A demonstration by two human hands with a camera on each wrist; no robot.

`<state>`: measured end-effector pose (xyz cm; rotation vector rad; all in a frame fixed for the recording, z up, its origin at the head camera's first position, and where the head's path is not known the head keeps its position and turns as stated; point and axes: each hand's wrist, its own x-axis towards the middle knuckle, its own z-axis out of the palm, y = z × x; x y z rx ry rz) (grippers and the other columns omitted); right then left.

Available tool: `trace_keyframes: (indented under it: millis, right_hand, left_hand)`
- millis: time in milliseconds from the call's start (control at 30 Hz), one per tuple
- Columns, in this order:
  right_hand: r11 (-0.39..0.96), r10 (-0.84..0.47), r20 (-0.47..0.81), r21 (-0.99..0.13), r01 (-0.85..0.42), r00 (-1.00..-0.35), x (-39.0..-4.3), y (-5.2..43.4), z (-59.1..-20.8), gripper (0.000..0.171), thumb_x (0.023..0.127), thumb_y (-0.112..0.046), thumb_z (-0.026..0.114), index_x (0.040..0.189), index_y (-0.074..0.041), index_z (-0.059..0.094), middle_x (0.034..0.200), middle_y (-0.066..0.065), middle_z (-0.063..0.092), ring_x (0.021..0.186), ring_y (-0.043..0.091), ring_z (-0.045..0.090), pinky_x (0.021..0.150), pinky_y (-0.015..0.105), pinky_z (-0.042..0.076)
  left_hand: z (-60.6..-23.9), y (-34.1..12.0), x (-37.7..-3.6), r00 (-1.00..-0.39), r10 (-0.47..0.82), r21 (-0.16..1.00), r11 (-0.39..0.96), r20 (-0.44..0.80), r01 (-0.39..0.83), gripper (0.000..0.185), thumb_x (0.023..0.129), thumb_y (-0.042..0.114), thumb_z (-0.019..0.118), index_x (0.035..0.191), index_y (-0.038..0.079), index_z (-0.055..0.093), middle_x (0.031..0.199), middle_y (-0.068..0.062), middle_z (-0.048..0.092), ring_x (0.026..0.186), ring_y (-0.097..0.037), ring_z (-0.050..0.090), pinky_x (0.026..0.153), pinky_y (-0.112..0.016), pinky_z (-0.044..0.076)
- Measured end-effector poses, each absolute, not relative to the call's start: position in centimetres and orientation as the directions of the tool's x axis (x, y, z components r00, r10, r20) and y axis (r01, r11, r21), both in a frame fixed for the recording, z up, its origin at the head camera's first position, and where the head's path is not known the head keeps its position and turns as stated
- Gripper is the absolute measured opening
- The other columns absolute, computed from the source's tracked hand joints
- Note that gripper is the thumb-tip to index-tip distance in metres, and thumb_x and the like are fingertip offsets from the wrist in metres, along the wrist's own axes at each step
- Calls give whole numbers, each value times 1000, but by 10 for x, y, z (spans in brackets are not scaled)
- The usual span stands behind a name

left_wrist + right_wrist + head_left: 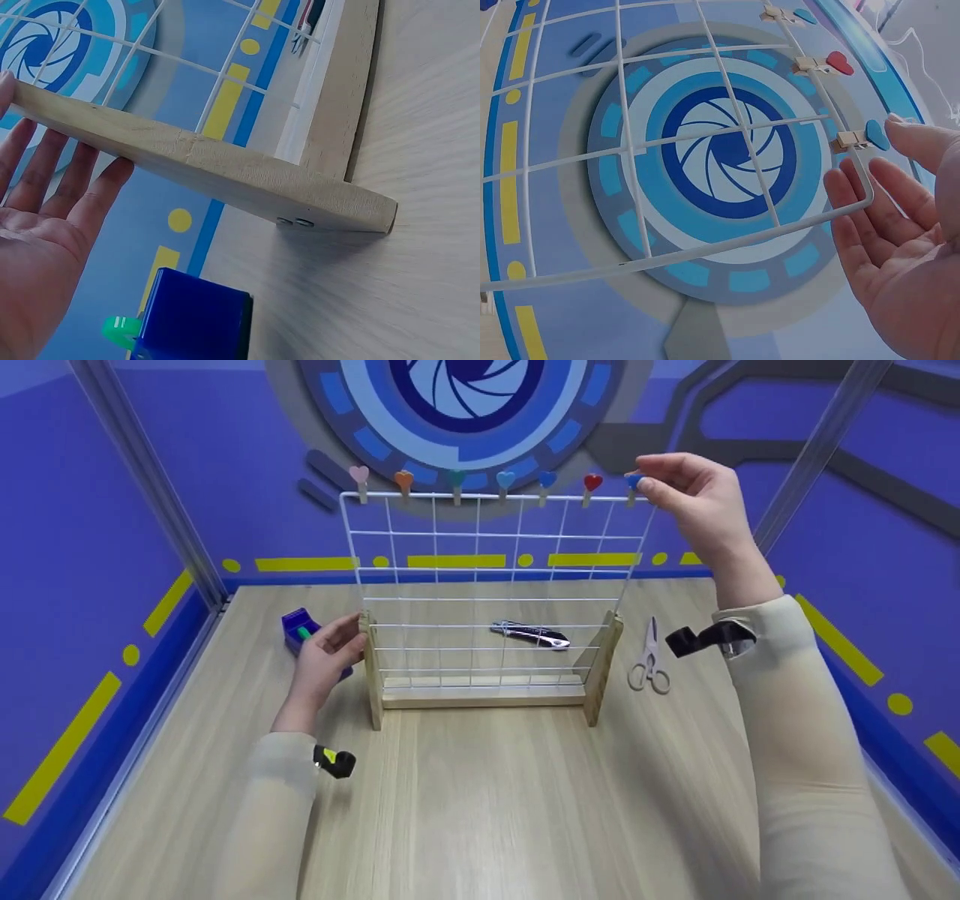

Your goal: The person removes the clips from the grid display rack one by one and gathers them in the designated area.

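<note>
A white wire grid point(480, 577) stands upright in a wooden stand point(484, 697) on the table. Several heart-topped clips sit along its top wire, among them a red one point(592, 482). My right hand point(675, 484) is raised at the top right corner, its fingers relaxed, with the thumb tip beside the end blue heart clip point(634, 480). In the right wrist view the palm point(900, 217) lies open behind the grid's corner point(866, 199), next to that blue clip point(870, 136). My left hand point(330, 649) rests with straight fingers against the stand's left wooden post point(370, 667); this hand point(45, 217) and post point(225, 172) also show in the left wrist view.
A blue box with a green part point(298, 628) lies just left of my left hand, and appears again point(195, 315) in the left wrist view. A utility knife point(532, 634) lies behind the grid. Scissors point(651, 660) lie right of the stand. Blue walls enclose the wooden table point(480, 810).
</note>
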<state>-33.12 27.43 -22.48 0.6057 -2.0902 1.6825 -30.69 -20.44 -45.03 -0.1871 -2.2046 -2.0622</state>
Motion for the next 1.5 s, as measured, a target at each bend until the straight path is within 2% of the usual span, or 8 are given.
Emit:
trace_keyframes:
  millis: [267,500,633,867,1167,1500]
  right_hand:
    - [114,-124,502,-850,-514,-856,-335,271,-225,19,93,-13,77,109,-2,78,90,-1,80,83,10,73,78,18,57]
    - [93,-97,500,-856,-508,-861,-336,272,-227,19,92,-14,78,102,2,78,87,0,78,79,11,72,76,19,57]
    - [73,-99,520,-847,-527,-849,-337,272,-228,18,92,-12,78,101,4,77,86,0,78,79,11,72,77,19,57]
    - [95,-97,563,-816,-571,-821,-337,270,-229,18,92,-9,77,101,8,76,84,0,78,78,12,73,77,20,56]
    - [27,-64,587,-808,-589,-807,-336,267,-225,22,90,-9,79,98,11,75,83,4,78,79,15,72,84,22,58]
    - [-72,-2,646,-762,-644,-764,-327,270,-214,18,90,-2,78,100,13,74,83,7,79,77,16,73,77,21,60]
  left_hand:
    - [-453,-204,-306,-987,1,986,41,163,163,51,102,21,66,149,6,52,143,-12,61,115,-2,65,105,-36,56]
    - [-454,-204,-307,-986,-1,986,32,165,165,51,102,21,66,149,6,52,144,-15,60,115,-3,65,99,-28,58]
    - [-454,-204,-307,-986,7,985,39,166,166,54,102,26,67,149,7,51,147,-16,58,117,-3,64,96,-21,58]
    - [-454,-206,-306,-986,11,985,43,164,165,55,101,29,68,149,8,51,149,-17,57,119,-4,63,98,-22,57]
    - [-455,-202,-307,-988,-22,988,32,152,151,53,100,26,68,149,8,53,147,-17,58,116,-3,64,99,-24,57]
    - [-456,-202,-308,-991,-29,991,24,134,134,53,101,23,66,150,8,51,149,-17,57,116,-2,64,98,-24,57]
